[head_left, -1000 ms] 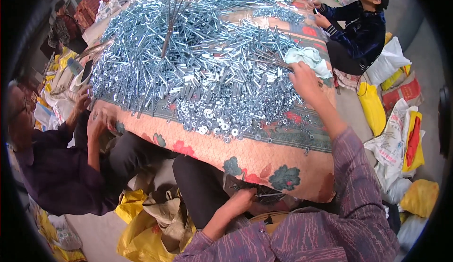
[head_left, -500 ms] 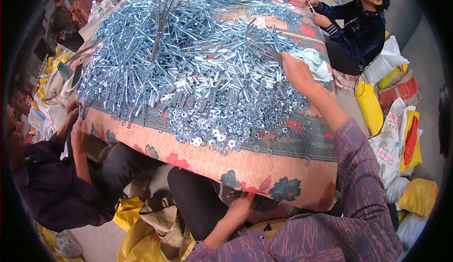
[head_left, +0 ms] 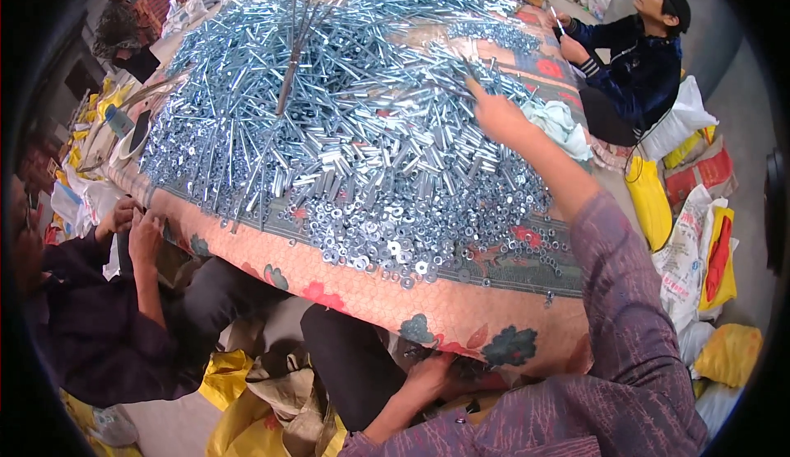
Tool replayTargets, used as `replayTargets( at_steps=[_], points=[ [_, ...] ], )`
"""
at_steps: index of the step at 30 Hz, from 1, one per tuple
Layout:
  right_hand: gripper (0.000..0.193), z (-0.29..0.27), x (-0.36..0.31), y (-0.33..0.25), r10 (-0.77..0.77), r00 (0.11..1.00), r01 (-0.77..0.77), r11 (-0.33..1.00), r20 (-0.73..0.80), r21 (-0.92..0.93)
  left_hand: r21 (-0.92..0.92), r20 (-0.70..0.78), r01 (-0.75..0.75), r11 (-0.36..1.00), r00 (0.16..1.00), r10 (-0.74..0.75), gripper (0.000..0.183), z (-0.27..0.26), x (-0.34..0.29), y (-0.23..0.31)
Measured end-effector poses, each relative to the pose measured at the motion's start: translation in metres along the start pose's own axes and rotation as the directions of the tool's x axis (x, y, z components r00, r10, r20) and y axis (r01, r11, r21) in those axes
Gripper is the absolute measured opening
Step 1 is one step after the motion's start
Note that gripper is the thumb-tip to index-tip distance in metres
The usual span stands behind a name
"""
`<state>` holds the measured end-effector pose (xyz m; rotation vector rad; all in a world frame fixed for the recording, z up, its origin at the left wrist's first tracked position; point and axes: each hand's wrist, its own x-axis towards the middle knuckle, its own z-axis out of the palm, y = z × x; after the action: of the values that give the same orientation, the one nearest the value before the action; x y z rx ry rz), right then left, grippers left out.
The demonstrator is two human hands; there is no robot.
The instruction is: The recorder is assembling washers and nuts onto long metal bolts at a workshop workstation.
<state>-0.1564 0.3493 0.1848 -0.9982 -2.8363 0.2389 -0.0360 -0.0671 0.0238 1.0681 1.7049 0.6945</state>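
My right hand (head_left: 500, 119) is stretched over a large heap of metal hardware. Its index finger points out to the far left at some thin dark rods (head_left: 444, 85); the other fingers are curled, and whatever they may hold is hidden. Around it lie long bluish threaded rods (head_left: 239, 70) and short silvery sleeves (head_left: 354, 160). Closer to me are loose nuts and washers (head_left: 395, 243). A pale green cloth (head_left: 558, 123) lies right of my hand. Low beside my thigh, my left hand (head_left: 432, 372) reaches under the table's near edge, its fingers hidden.
A patterned cover (head_left: 346, 284) drapes the table. One co-worker (head_left: 99, 292) sits at the left, another (head_left: 629, 62) at the far right, and a person (head_left: 119, 25) is farther back. Yellow sacks (head_left: 650, 202) and white sacks (head_left: 687, 243) crowd the right; yellow bags (head_left: 247, 416) lie below.
My right hand has shifted left and slightly away from me over the heap, its index finger now stretched out. The whole view has shifted a little. My left hand stays under the edge.
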Motion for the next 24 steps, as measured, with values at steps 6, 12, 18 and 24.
replayTargets(
  at_steps=[6,12,18,24],
  points=[
    [0.052,-0.015,-0.011,0.015,-0.211,0.971,0.235,0.931,-0.113,0.279,-0.194,0.057,-0.005,0.981,0.998,0.016,0.053,0.033,0.011,-0.030],
    [0.053,-0.060,0.052,-0.102,-0.240,0.970,0.180,0.821,0.040,0.542,-0.726,-0.032,0.032,0.687,0.996,-0.081,0.057,0.113,0.047,-0.091],
    [0.069,0.039,0.133,-0.128,-0.174,0.982,0.189,0.890,-0.076,0.414,-0.512,0.155,0.216,0.832,0.975,-0.158,0.025,-0.038,0.009,0.072],
    [0.065,-0.002,0.092,-0.091,-0.444,0.892,0.432,0.893,0.082,0.131,-0.406,0.119,0.271,0.873,0.963,-0.243,0.027,-0.030,0.010,0.071]
  ],
)
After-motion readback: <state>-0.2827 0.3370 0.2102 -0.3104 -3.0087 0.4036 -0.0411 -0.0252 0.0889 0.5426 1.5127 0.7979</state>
